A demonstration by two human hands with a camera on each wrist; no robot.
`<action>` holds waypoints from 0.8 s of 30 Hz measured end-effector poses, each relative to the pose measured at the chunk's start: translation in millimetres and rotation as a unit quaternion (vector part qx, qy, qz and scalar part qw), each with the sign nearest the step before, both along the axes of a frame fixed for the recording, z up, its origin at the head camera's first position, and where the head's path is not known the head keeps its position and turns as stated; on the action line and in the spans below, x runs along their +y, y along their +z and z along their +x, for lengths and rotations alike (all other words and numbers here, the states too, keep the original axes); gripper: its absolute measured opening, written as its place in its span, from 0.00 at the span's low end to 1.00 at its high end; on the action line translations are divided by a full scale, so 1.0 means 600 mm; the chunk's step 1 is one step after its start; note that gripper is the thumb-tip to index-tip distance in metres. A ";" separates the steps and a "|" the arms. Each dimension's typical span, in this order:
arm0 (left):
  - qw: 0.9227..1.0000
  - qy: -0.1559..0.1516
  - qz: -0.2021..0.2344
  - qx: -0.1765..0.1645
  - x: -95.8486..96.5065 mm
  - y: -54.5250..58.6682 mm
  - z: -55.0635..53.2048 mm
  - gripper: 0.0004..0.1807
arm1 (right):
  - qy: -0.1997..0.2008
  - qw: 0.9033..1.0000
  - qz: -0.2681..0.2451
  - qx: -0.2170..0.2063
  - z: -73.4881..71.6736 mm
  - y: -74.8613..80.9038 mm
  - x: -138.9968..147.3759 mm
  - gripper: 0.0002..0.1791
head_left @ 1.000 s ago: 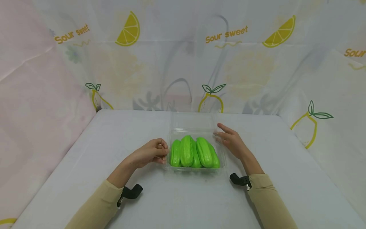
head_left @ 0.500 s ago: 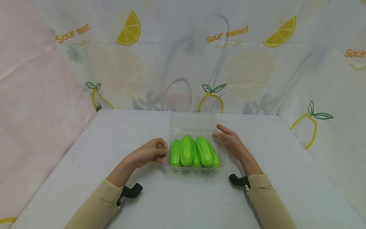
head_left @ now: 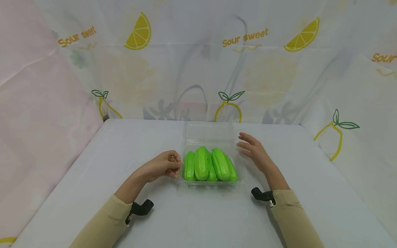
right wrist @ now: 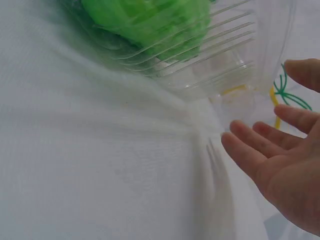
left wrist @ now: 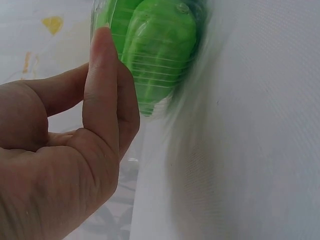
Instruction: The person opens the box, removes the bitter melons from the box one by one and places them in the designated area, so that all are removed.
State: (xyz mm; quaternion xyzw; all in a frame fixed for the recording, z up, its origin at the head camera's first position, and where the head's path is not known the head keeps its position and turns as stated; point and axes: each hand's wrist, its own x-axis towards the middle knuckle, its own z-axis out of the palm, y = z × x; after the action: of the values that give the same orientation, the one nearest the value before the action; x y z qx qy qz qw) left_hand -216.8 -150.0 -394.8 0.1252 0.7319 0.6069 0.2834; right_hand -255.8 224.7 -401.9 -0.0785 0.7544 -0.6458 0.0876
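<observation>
A clear plastic clamshell box (head_left: 211, 183) stands on the white table with its transparent lid (head_left: 209, 131) raised at the back. Inside lie several glossy, bright green cucumber-shaped pieces (head_left: 201, 164), side by side and lengthwise. My left hand (head_left: 162, 166) pinches the box's left rim between thumb and curled fingers; the left wrist view shows the thumb tip right at the edge. My right hand (head_left: 252, 150) is off the box's right side, fingers spread and slightly bent. The right wrist view shows a gap between those fingers (right wrist: 245, 150) and the ribbed wall (right wrist: 235, 45).
White cloth covers the table (head_left: 198, 220). Behind it hangs a pale curtain (head_left: 173, 69) printed with lemons and words, and it continues along both sides. A black wrist mount (head_left: 142, 207) sits on the left sleeve, another mount (head_left: 262, 195) on the right.
My right hand has moved away from the box to the right, its fingers now apart from the lid hinge corner. The left hand has kept its place at the rim.
</observation>
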 end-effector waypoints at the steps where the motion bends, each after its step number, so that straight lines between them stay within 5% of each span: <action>1: 1.000 -0.001 0.001 -0.001 0.000 0.000 0.000 0.11 | -0.005 1.000 0.008 0.002 0.002 0.003 0.002 0.35; 13: 1.000 0.000 0.001 0.001 -0.008 -0.004 0.000 0.10 | 0.009 0.988 0.138 0.069 0.023 0.040 0.003 0.33; 24: 1.000 0.001 0.006 0.000 -0.003 -0.002 -0.002 0.09 | 0.071 0.968 0.219 0.096 0.059 0.088 -0.028 0.31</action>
State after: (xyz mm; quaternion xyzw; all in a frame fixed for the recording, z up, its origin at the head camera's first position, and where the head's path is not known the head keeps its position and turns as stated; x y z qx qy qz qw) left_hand -217.8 -151.6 -396.0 0.1259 0.7285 0.6113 0.2824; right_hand -220.5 208.1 -348.9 -0.1728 0.8746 -0.4467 0.0752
